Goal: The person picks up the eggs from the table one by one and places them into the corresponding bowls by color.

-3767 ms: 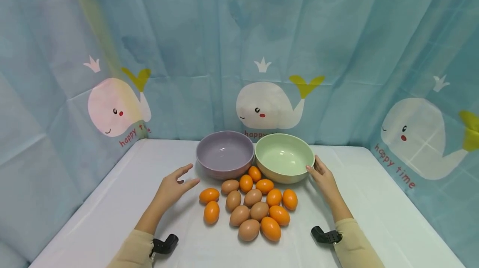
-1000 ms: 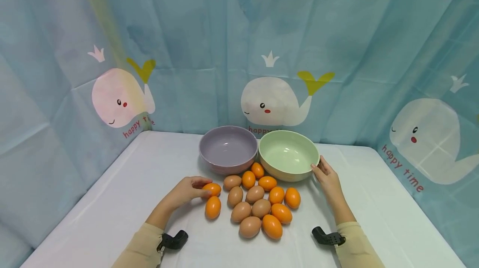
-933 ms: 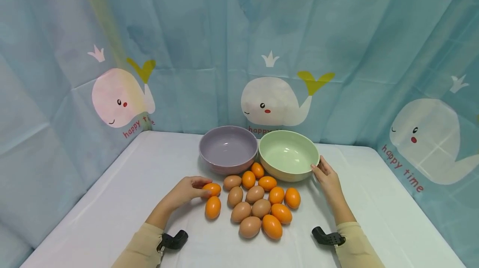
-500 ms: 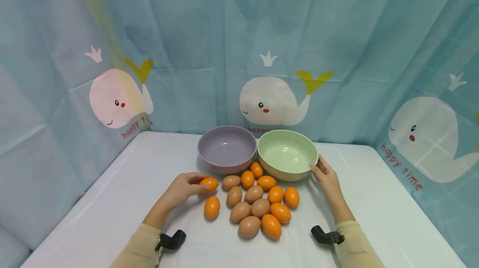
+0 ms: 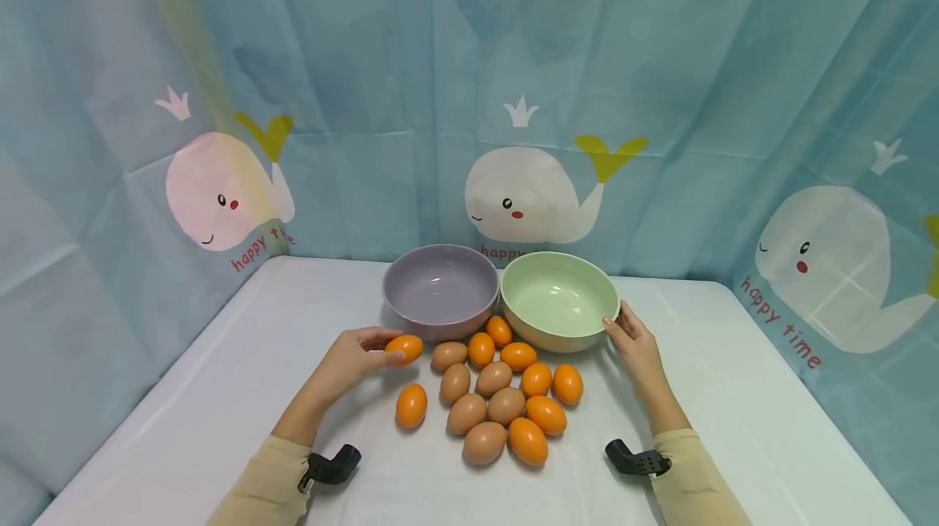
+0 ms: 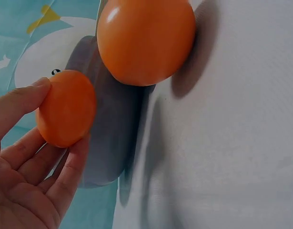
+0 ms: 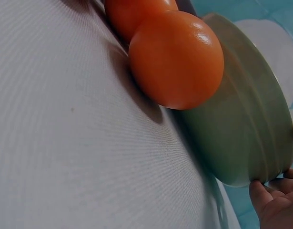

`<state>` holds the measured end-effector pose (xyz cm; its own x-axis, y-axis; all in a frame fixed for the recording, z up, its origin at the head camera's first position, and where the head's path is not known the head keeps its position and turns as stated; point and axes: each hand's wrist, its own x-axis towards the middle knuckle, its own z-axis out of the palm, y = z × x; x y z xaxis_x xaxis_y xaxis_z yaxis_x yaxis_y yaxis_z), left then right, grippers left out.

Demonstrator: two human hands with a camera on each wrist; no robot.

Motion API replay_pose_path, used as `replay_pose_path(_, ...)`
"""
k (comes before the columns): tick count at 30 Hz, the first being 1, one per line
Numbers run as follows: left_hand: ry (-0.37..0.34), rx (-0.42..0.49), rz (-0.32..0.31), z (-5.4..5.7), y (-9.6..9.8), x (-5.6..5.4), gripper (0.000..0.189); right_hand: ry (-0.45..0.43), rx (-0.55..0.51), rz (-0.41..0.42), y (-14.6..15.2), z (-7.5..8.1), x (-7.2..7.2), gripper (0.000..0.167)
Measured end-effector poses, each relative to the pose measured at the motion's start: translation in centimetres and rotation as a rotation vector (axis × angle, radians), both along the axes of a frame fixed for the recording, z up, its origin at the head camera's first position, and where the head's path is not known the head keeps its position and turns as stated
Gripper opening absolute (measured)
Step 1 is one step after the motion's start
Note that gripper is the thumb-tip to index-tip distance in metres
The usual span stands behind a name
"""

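My left hand [image 5: 345, 364] pinches an orange egg [image 5: 407, 349] between thumb and fingers, in front of the purple bowl [image 5: 442, 332]. In the left wrist view this held egg [image 6: 67, 109] is gripped at its ends, with the bowl's side behind it. Another orange egg [image 5: 412, 406] lies on the table just below. My right hand [image 5: 637, 351] holds the right side of the light green bowl [image 5: 550, 338], thumb at the rim and fingers along the outside. In the right wrist view, fingertips [image 7: 258, 188] meet the bowl's outer wall. Both bowls are empty inside.
Several brown eggs [image 5: 467, 413] and orange eggs [image 5: 546, 415] lie in a loose cluster on the white table [image 5: 587, 493], close in front of the bowls. A blue curtain [image 5: 352, 200] with whale prints hangs behind and at both sides.
My left hand has reached in, taken the upper left orange egg and raised it off the table, drawing it away from the egg below. My right hand stays at the green bowl.
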<state>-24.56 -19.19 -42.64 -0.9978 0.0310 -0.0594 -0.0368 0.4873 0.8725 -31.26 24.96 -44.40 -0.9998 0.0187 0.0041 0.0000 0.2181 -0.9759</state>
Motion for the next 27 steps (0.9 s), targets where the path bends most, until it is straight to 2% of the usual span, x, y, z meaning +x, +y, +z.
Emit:
replay_pose_path(4, 0.013, 0.02, -0.005, 0.3, 0.2, -0.3, 0.047, -0.005, 0.011, -0.013, 0.0, -0.1, -0.1, 0.076)
replay_pose_path(11, 0.014, 0.062, -0.023, 1.4, 0.7, -0.9, 0.048, -0.004, -0.001, -0.015, 0.0, 0.1, 0.0, 0.074)
replay_pose_path(18, 0.026, 0.065, -0.015, 2.9, 1.1, -1.1, 0.049, -0.018, -0.007, -0.019, 0.0, 0.3, 0.3, 0.072)
replay_pose_path(27, 0.048, 0.067, -0.023, 4.0, 1.6, -2.0, 0.048, -0.019, 0.001, -0.006, 0.0, 0.2, 0.1, 0.073)
